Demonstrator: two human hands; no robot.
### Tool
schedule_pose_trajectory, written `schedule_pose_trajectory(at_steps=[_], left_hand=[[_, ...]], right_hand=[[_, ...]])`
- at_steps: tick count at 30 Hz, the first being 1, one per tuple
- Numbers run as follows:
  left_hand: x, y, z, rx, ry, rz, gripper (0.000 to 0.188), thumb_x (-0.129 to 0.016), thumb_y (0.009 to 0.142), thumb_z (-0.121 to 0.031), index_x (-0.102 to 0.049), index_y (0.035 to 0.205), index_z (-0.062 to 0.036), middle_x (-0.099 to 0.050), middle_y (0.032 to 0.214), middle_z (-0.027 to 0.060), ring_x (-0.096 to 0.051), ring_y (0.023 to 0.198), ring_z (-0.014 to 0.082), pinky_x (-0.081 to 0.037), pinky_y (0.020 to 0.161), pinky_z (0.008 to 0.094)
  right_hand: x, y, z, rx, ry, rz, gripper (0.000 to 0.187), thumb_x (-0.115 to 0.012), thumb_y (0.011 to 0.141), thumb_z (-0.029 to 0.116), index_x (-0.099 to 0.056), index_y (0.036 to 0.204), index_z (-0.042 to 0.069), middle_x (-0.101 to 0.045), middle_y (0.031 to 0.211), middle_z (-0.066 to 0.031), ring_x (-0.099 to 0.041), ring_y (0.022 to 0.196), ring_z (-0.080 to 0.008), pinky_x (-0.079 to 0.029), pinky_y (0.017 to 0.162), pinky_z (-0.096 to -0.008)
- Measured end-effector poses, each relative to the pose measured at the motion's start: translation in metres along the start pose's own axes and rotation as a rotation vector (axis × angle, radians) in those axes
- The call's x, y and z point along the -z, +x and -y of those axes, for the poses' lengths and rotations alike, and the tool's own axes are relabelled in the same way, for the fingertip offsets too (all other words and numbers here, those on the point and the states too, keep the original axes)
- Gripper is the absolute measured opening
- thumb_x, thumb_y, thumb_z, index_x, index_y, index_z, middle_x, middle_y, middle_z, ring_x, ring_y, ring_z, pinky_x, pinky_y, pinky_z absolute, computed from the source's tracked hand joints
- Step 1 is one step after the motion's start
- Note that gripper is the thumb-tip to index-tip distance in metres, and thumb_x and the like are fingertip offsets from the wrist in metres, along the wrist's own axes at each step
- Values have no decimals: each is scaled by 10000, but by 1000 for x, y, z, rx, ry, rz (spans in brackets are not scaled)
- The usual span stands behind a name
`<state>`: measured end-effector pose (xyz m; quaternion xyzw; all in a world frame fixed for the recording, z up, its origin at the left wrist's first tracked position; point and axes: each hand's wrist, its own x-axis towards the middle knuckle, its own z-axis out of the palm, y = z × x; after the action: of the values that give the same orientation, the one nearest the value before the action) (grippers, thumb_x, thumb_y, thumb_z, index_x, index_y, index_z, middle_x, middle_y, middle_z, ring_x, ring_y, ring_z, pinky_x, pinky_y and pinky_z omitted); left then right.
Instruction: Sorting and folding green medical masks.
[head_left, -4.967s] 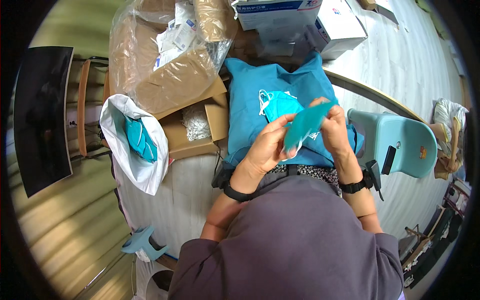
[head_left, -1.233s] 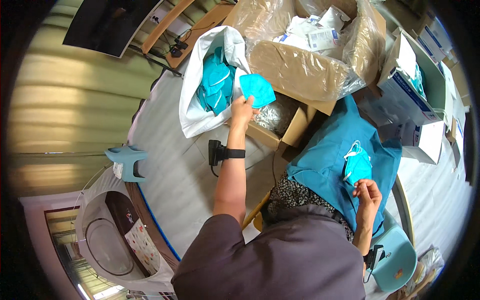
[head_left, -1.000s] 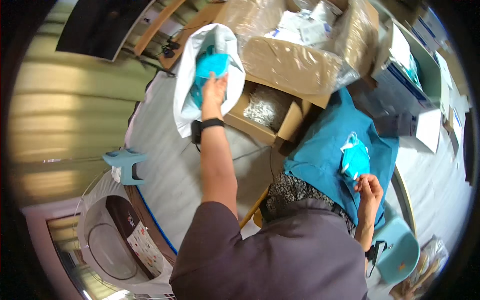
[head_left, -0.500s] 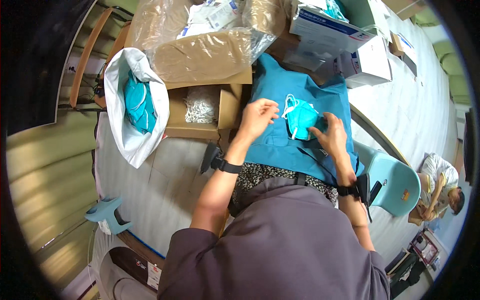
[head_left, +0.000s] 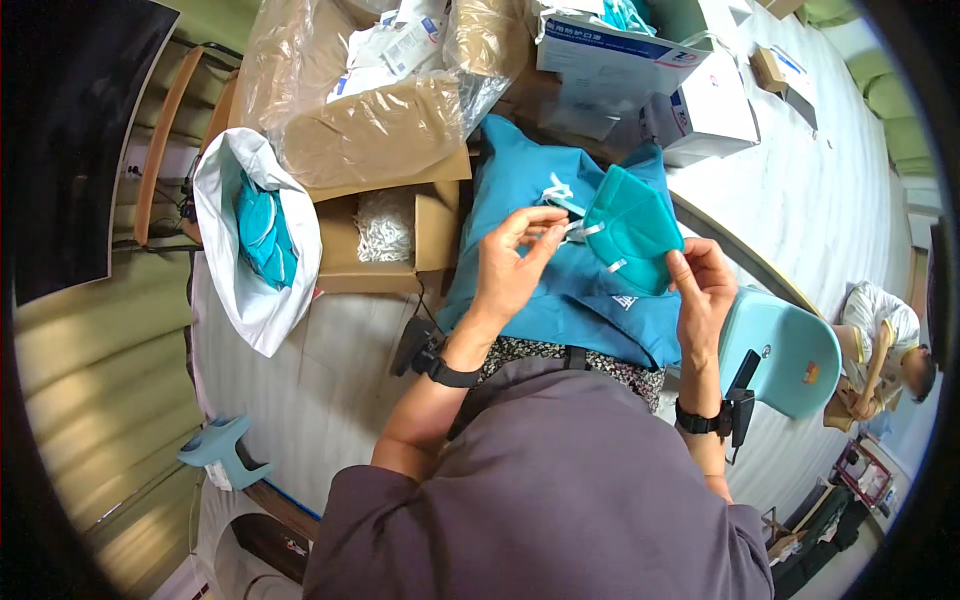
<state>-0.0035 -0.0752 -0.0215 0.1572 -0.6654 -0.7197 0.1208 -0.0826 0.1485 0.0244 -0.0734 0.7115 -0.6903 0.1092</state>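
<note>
Purplish-grey short-sleeved top [head_left: 540, 480], speckled bottoms [head_left: 632, 378] and black wrist straps [head_left: 456, 376] (each carrying a dark module [head_left: 411, 350]).

1. The right hand [head_left: 704, 285] grips a teal mask [head_left: 635, 222] by its lower right edge; the left hand [head_left: 513, 268] pinches at the white straps [head_left: 581, 231];
2. a blue cloth [head_left: 545, 290] lies across the lap, under both hands;
3. at left, an open white bag [head_left: 283, 328] holds more teal masks [head_left: 264, 238]; just beside it, a cardboard box [head_left: 345, 255] contains tangled white cords [head_left: 385, 230];
4. beyond, a plastic-lined carton [head_left: 375, 130] holds white packets [head_left: 392, 52]; at right stands a pale blue chair [head_left: 790, 350].
</note>
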Motion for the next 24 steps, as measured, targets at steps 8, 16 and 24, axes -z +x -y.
schedule_pose_trajectory(at_steps=[8, 16, 24], left_hand=[[-43, 21, -40, -228, 139, -12, 294, -780, 796, -92, -632, 1039, -21, -659, 872, 29, -601, 820, 101, -486, 766, 262], [-60, 20, -35, 40, -154, 116, 234, -760, 847, -148, -607, 956, -10, -622, 799, 12, -564, 689, 69, -467, 624, 217], [-62, -2, -38, -134, 99, 537, 118, -717, 868, -130, -671, 905, -28, -568, 826, 49, -542, 817, 130, -439, 703, 280]], right_hand=[[10, 6, 24, 139, 19, -84, 94, -663, 913, 69, -619, 983, 25, -609, 831, 23, -508, 705, -31, -386, 608, -175], [10, 6, 28, 168, 88, -162, 73, -640, 927, 67, -615, 969, 13, -619, 842, 6, -521, 721, -39, -396, 629, -179], [29, 12, 22, 101, 184, -286, 56, -633, 929, 68, -623, 958, 20, -621, 826, 15, -509, 694, -24, -383, 610, -158]])
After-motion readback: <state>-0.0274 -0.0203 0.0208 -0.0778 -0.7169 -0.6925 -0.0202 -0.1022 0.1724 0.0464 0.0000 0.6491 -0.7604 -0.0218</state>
